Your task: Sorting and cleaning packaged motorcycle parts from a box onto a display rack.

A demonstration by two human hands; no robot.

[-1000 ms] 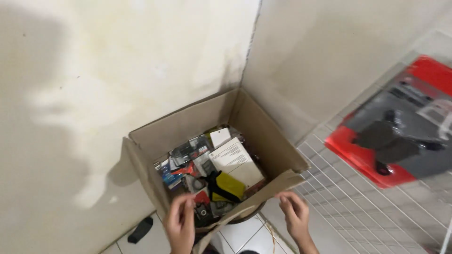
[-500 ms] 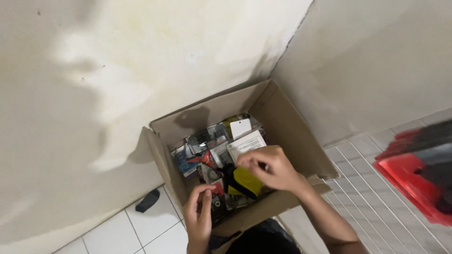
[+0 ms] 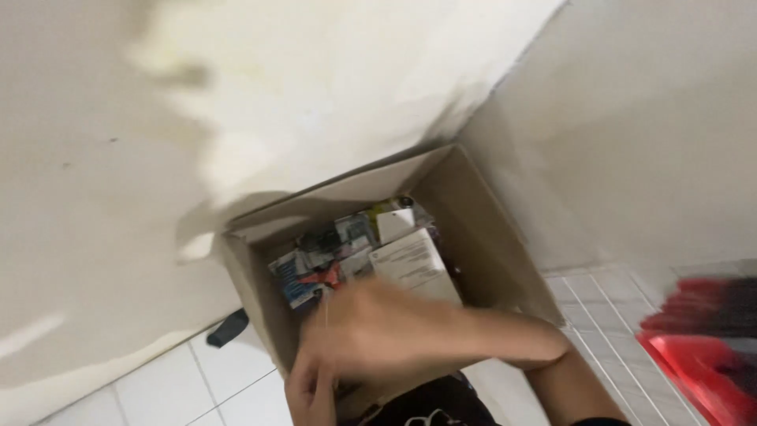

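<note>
Cardboard box [image 3: 481,237], open-topped, sits on the white tiled floor [image 3: 169,386], pushed into the corner where two pale walls meet. Inside: a jumble of small packaged goods [image 3: 331,252], a white printed card or carton [image 3: 410,260] lying flat toward the box's right half, a small white tag [image 3: 394,223] behind it, a bit of red [image 3: 327,278] among the packs at left.

Right hand [image 3: 371,327] is inside the box at its near side, laid over the contents just in front of the white card. Heavy motion blur. The hand covers whatever lies beneath it, so contact with any one item cannot be made out, and whether the fingers are spread or closed cannot be told. Forearm runs in from the lower right, elbow bent, crossing over the near wall of the box.

Left hand [image 3: 309,390] is at the box's near-left edge, lower in the picture, partly under the right hand. Fingers seem curled at the cardboard rim, but blur and overlap hide the hold; cannot tell whether it grips.

Outward: a small dark object [image 3: 227,328] lies on the tile just left of the box, against the wall base. A white wire grid [image 3: 623,315] lies right of the box, with a blurred red and black package [image 3: 702,355] on it at the right edge.
</note>
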